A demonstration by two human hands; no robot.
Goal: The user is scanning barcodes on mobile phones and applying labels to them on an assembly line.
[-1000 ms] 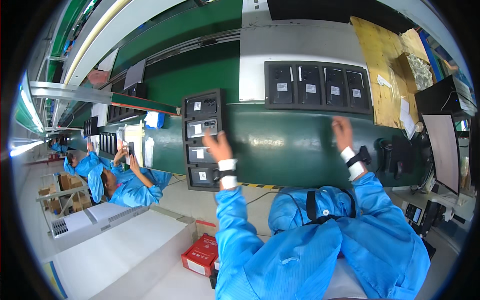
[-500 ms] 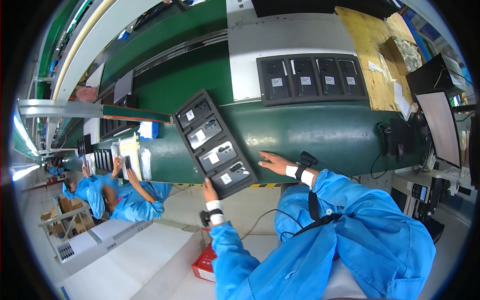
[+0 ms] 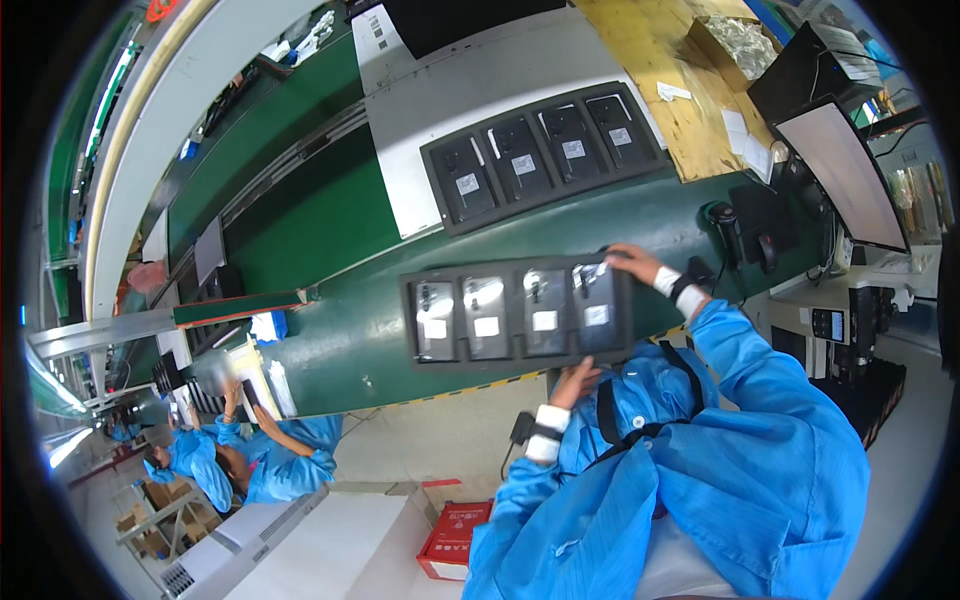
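A black foam tray [image 3: 510,312] lies crosswise in front of me, with several smartphones [image 3: 545,300] set side by side in its slots. Each phone is glossy and bears a white label. My left hand [image 3: 575,382] grips the tray's near edge toward its right end, fingers closed on the rim. At the far right corner my right hand [image 3: 635,262] is closed over the edge. Both wrists wear white bands with black straps. Beyond it, a second black tray [image 3: 545,200] holds several dark phones [image 3: 520,165] with labels and rests on the grey-white board.
The green bench [image 3: 350,330] runs left to right. On the right are a handheld scanner [image 3: 725,220], a mouse [image 3: 767,252] and a monitor [image 3: 840,175]. A co-worker [image 3: 285,460] in blue handles things at the left. A red box [image 3: 455,540] stands below the bench.
The tray has swung from a slant to lie crosswise and moved right. My right hand, open and apart before, now holds its far corner. My left hand went right with it. The view has turned.
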